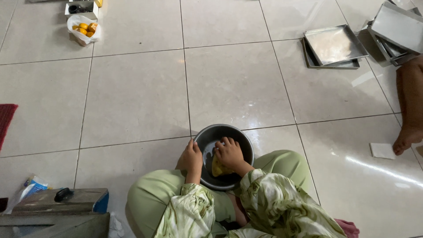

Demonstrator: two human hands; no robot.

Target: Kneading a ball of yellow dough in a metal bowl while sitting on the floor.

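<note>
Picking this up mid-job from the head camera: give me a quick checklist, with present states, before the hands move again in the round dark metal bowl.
1. Left hand steadying the round dark metal bowl at its rim: ok.
2. Right hand inside the bowl on the yellow lump: ok.
3. Bowl resting flat on the pale tiled floor: ok.
4. Firmness of the grip on the lump: cannot tell.
5. Another person's bare foot apart from the bowl: ok.

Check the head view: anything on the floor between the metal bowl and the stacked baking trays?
Nothing. In the head view only bare glossy floor tiles lie between the metal bowl and the stacked baking trays.
</note>
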